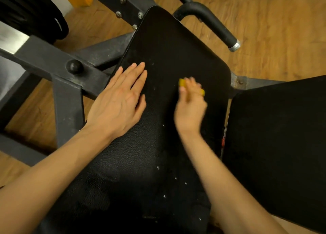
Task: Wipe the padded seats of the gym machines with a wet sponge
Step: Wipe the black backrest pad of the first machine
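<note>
Head cam, looking straight down: two black padded seats here. The long one (165, 60) runs up the middle, pebbly leather-look vinyl with rounded corners and a scatter of small white flecks on it. The second pad (275, 136) sits just beside it on the right, same black vinyl, with a narrow gap between them.

Two bare hands. The left hand (118, 101) lies flat on the long seat near its left edge, fingers straight and together, gripping nothing. The right hand (191, 105) is blurry, fingers curled around one yellow sponge (182, 83), held down on the seat's middle. Only bits of the sponge poke out past the fingers.

One dark steel frame (53, 60), scuffed square tubing, with one round black knob (74, 66) and four visible bolts. One curved black handlebar (211, 20) with a silver end cap. Wood-plank floor (273, 30) underneath.
</note>
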The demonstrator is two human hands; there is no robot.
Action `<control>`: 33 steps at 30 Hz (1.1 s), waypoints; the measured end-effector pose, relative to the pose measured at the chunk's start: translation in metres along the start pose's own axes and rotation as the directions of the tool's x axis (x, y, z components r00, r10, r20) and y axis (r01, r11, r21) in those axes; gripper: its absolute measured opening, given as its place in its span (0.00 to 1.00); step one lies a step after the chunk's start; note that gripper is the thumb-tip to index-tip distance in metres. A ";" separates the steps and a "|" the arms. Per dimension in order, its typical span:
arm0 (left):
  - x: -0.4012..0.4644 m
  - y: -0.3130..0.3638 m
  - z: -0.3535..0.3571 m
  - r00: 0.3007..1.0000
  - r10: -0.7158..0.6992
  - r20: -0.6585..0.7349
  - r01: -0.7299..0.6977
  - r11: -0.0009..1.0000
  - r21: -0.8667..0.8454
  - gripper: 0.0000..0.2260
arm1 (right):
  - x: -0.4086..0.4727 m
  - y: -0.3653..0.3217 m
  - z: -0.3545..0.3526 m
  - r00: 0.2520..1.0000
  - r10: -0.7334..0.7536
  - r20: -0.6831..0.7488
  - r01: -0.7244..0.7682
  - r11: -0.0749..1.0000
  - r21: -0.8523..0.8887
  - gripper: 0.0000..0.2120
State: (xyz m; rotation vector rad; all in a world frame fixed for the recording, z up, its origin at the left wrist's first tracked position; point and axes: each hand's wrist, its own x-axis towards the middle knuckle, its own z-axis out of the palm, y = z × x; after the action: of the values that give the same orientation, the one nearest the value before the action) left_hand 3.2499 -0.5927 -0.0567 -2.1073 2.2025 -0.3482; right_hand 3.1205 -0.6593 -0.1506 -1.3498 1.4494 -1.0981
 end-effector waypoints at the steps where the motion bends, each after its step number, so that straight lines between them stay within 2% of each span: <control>1: 0.001 0.000 -0.001 1.000 -0.004 0.001 0.004 1.000 -0.007 0.24 | -0.008 -0.019 0.011 0.993 -0.098 0.064 0.098 0.995 0.003 0.18; 3: 0.000 0.000 -0.004 1.000 -0.015 -0.005 0.015 1.000 -0.004 0.25 | -0.020 -0.032 0.016 0.934 -0.267 0.236 0.261 0.964 0.057 0.18; 5: -0.007 -0.002 -0.009 0.998 -0.060 -0.010 0.060 0.998 0.002 0.25 | -0.016 -0.005 -0.006 0.892 -0.337 0.302 0.341 0.939 0.043 0.19; 6: -0.014 -0.003 -0.011 0.995 -0.095 -0.008 0.095 0.995 -0.005 0.25 | -0.012 0.014 -0.019 0.921 -0.286 0.266 0.291 0.957 0.022 0.19; 8: -0.031 -0.002 -0.015 0.989 -0.145 -0.005 0.145 0.989 -0.021 0.24 | -0.008 0.030 -0.034 0.996 -0.006 0.092 0.003 1.000 0.027 0.18; 9: -0.039 0.000 -0.016 0.989 -0.151 -0.005 0.151 0.988 -0.026 0.24 | -0.010 0.021 -0.029 0.992 0.126 0.030 -0.128 0.991 0.048 0.18; 10: -0.046 0.001 -0.016 0.989 -0.151 0.002 0.151 0.988 -0.030 0.24 | -0.014 0.004 -0.016 0.985 0.173 0.024 -0.174 0.983 0.060 0.18; 11: -0.051 0.003 -0.015 0.989 -0.151 0.010 0.151 0.988 -0.035 0.25 | -0.022 -0.017 -0.001 0.992 0.111 0.060 -0.115 0.991 0.064 0.18; 12: -0.054 0.003 -0.015 0.989 -0.150 0.016 0.150 0.988 -0.039 0.25 | -0.032 -0.035 0.013 0.993 -0.023 0.115 0.015 0.997 0.071 0.18; 14: -0.056 0.002 -0.014 0.989 -0.149 0.021 0.149 0.988 -0.044 0.24 | -0.046 -0.048 0.022 0.938 -0.244 0.247 0.226 0.969 0.098 0.18; 16: -0.056 0.002 -0.014 0.988 -0.156 0.015 0.156 0.986 -0.057 0.25 | -0.043 -0.026 0.006 0.875 -0.367 0.316 0.366 0.929 0.065 0.18; 17: -0.055 0.002 -0.014 0.987 -0.161 0.008 0.161 0.985 -0.068 0.25 | -0.040 -0.006 -0.005 0.881 -0.366 0.300 0.371 0.928 0.043 0.19; 19: -0.054 0.003 -0.013 0.986 -0.164 0.004 0.164 0.984 -0.075 0.25 | -0.036 0.022 -0.023 0.964 -0.196 0.180 0.193 0.981 0.038 0.19; 21: -0.054 0.003 -0.011 0.986 -0.169 -0.002 0.168 0.982 -0.089 0.24 | -0.037 0.013 -0.015 0.997 -0.023 0.074 0.022 1.000 0.019 0.18; 22: -0.054 0.003 -0.011 0.985 -0.171 -0.001 0.170 0.981 -0.098 0.24 | -0.039 -0.002 -0.003 0.997 -0.026 0.073 0.026 1.000 0.005 0.18; 25: -0.054 0.003 -0.010 0.984 -0.175 0.014 0.176 0.978 -0.108 0.26 | -0.037 -0.051 0.025 0.939 -0.249 0.239 0.240 0.969 0.064 0.18; 28: -0.055 0.003 -0.011 0.984 -0.176 0.008 0.175 0.978 -0.110 0.26 | -0.022 -0.032 0.011 0.828 -0.431 0.359 0.437 0.897 0.069 0.18; 29: -0.055 0.003 -0.012 0.983 -0.181 0.002 0.180 0.977 -0.113 0.25 | -0.015 -0.014 -0.001 0.839 -0.422 0.343 0.434 0.900 0.047 0.19; 30: -0.055 0.003 -0.012 0.982 -0.186 -0.006 0.185 0.976 -0.117 0.25 | -0.008 0.000 -0.012 0.887 -0.356 0.294 0.363 0.931 0.031 0.19; 32: -0.055 0.004 -0.013 0.980 -0.197 -0.015 0.193 0.971 -0.142 0.25 | -0.002 0.002 -0.014 0.978 -0.127 0.166 0.126 0.992 0.014 0.18; 33: -0.055 0.004 -0.013 0.978 -0.208 -0.019 0.202 0.965 -0.165 0.25 | -0.003 -0.011 -0.003 0.989 -0.062 0.134 0.062 0.998 0.002 0.18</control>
State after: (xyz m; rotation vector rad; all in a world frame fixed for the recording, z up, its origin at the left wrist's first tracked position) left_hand 3.2465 -0.5366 -0.0501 -2.4419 2.1010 -0.2267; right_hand 3.1204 -0.6564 -0.1388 -1.4507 1.3190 -1.0249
